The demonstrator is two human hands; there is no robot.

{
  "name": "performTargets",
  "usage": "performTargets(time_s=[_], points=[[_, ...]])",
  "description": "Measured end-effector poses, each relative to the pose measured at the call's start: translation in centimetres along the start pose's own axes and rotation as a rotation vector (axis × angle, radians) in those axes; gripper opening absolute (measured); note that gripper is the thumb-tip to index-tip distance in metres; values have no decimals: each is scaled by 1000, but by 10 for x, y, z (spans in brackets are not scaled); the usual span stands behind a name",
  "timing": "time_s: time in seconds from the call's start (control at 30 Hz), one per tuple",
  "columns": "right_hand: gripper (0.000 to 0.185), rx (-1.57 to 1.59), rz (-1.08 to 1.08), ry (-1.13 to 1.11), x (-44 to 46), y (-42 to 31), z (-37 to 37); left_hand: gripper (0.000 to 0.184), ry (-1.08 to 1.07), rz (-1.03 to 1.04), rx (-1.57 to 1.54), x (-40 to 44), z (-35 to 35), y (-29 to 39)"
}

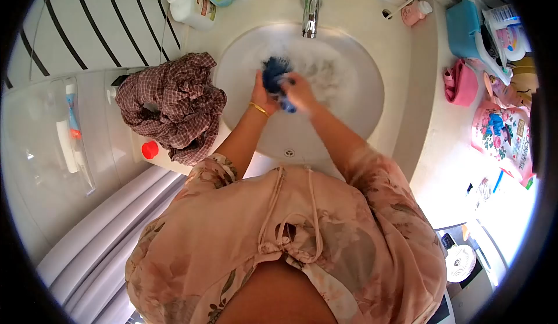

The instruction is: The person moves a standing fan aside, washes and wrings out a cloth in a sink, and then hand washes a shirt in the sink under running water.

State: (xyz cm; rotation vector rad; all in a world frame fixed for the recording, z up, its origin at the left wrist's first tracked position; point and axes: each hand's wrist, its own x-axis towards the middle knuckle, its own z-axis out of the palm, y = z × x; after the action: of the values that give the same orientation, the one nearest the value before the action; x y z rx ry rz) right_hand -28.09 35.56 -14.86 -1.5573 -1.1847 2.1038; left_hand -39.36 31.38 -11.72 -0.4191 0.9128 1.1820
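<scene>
A bunched, wet dark blue cloth (275, 73) is held over the white washbasin (349, 129). My left hand (264, 96), with a gold bracelet at the wrist, grips the cloth from its left side. On the other side, my right hand (300, 93) is closed on the same cloth and slightly blurred. A paler blue end of it hangs below my fingers. White suds (328, 79) float in cloudy water behind and to the right of the hands.
A chrome faucet (311, 10) overhangs the basin. On the left counter lies a crumpled brown checked garment (171, 100) beside a red cap (150, 149). A white pump bottle (189, 9) stands at the back; a pink cloth (461, 84) and blue basket (464, 30) sit right.
</scene>
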Motion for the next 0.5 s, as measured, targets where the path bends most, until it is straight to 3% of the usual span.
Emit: performTargets(time_s=[0.07,0.13,0.2,0.27,0.33,0.43,0.5], points=[[29,-469,-471,21,-62,-44,30,63,-605,-48,-201,27,-44,6],[24,-741,-645,44,-91,-53,45,54,-423,16,-111,23,-43,-1],[17,-794,-782,64,-78,-50,39,45,-256,86,-19,22,-26,-8],[17,-672,-471,304,-47,-52,16,37,-90,160,75,19,-6,-9],[24,-769,-169,264,-28,-61,-21,31,-13,235,210,-4,11,-8],[40,-72,167,-374,-33,-57,-67,38,-276,220,588,-25,22,7],[48,124,196,-255,-30,-51,-88,47,-317,127,726,-46,41,17]])
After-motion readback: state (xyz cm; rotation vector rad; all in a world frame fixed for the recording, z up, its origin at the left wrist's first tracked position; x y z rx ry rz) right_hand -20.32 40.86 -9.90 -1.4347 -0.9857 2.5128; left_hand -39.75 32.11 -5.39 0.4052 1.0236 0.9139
